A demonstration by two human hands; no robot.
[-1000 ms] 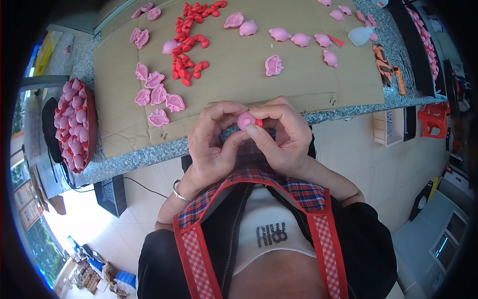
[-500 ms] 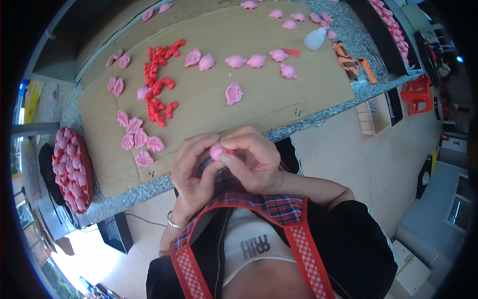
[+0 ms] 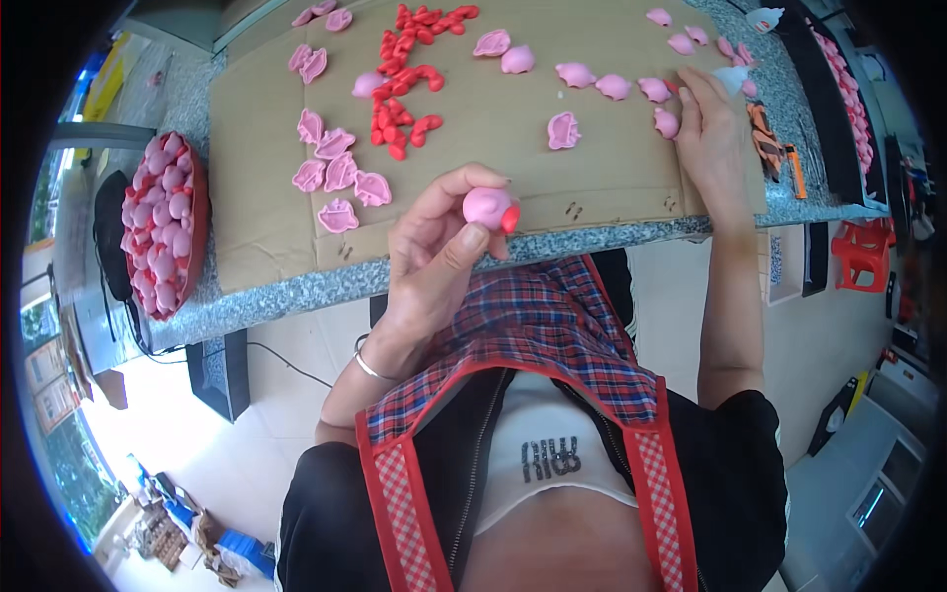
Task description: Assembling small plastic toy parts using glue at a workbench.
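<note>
A pink clay ball (image 3: 486, 205) with a red piece attached is pinched at frame centre by the left hand (image 3: 434, 259), while the right hand (image 3: 712, 133), fingers spread, is laid beside pink pieces (image 3: 667, 122) at the upper right of the cardboard sheet (image 3: 493, 178), so picking one up is judged the next move.

Just the one view here: a head-worn fisheye looking steeply down the person's chest at the cardboard sheet (image 3: 473, 148) on the granite counter (image 3: 296, 296), which fills 12 o'clock. It's close, at arm's reach. Floor is at 6 to 8 o'clock. The rim bends and darkens, so edge detail is probably unreliable.
</note>
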